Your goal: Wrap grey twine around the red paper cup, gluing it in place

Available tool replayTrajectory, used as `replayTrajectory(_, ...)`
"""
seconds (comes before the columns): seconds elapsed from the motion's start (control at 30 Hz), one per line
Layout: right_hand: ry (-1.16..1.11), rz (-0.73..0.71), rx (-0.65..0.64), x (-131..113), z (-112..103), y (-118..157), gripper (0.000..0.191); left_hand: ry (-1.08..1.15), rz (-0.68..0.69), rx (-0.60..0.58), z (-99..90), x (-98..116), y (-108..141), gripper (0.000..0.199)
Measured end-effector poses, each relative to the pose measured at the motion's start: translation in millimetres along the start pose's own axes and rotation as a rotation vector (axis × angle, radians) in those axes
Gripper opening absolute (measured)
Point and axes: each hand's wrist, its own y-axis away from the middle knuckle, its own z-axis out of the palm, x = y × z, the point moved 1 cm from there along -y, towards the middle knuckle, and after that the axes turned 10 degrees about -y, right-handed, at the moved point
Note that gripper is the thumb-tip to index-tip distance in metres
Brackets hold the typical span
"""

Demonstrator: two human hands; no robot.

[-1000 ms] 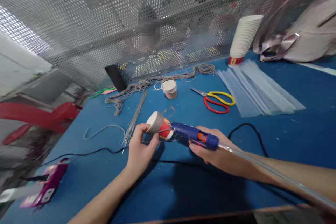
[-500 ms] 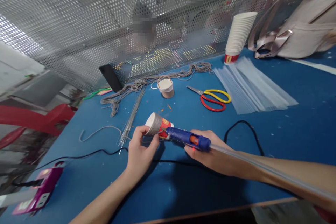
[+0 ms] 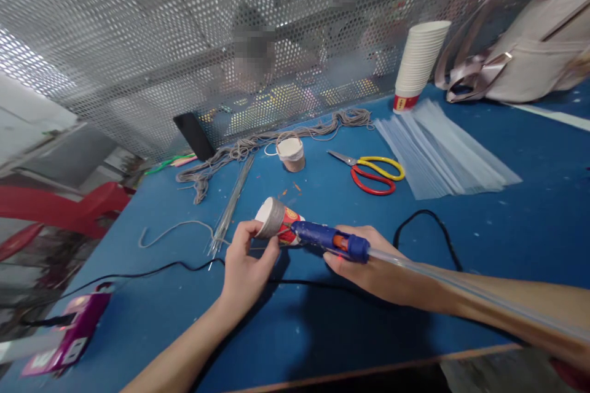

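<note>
Blue tabletop (image 3: 175,313) | left hand (image 3: 246,267): pinching cord-wrapped paper cup (image 3: 275,220) | right hand (image 3: 369,264): gripping glossy glue gun (image 3: 322,236)

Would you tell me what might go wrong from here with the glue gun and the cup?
The nozzle of the blue glue gun sits very near the left hand's thumb on the cup, so a slip could burn it. The black cable runs beneath both hands and might snag. The grey cord on the cup could loosen if the grip eases.
</note>
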Motion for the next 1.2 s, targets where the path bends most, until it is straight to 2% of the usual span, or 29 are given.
replayTrajectory(0.27,-0.018,-0.016,-0.041,-2.1,0.1,1.8,0.016,0.007,0.017,0.002,0.0,-0.3,-0.8,0.007)
replayTrajectory(0.47,-0.006,0.001,0.106,9.2,1.5,0.0,0.018,0.003,0.021,0.01,-0.3,-0.9,-1.3,0.006)
replayTrajectory(0.7,0.007,-0.009,-0.066,-5.8,-0.3,1.9,0.016,0.008,0.023,-0.001,-0.1,1.5,-2.3,0.007)
replayTrajectory(1.0,-0.028,0.045,0.055,3.9,-1.6,-0.7,0.02,0.018,0.01,-0.004,-1.4,1.5,-1.2,0.007)
replayTrajectory(1.2,0.008,-0.019,-0.05,-5.3,-0.5,1.4,0.016,0.018,0.031,-0.009,-0.5,-0.2,-1.3,0.007)
